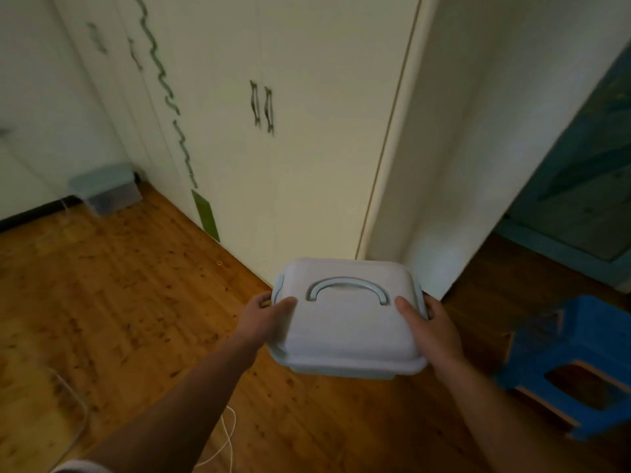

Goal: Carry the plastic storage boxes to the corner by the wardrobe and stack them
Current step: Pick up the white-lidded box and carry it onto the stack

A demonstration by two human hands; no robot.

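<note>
Floorboards [119,302] — box [345,332] in left hand [268,317], right hand [432,327]

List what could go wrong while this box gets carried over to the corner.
1. The white cable lies on the floor under the arms and could catch a foot.
2. The left hand and right hand grip the box by its sides, not the handle; it might slip.

near box [345,332]: pale blue-white lid, light blue handle [348,290] | far left box [106,189]: blue-green lid, see-through sides | wardrobe [307,148]: cream, green wavy stripe | floor [119,302]: orange-brown wood, dark spots | right stool [573,370]: bright blue
</note>
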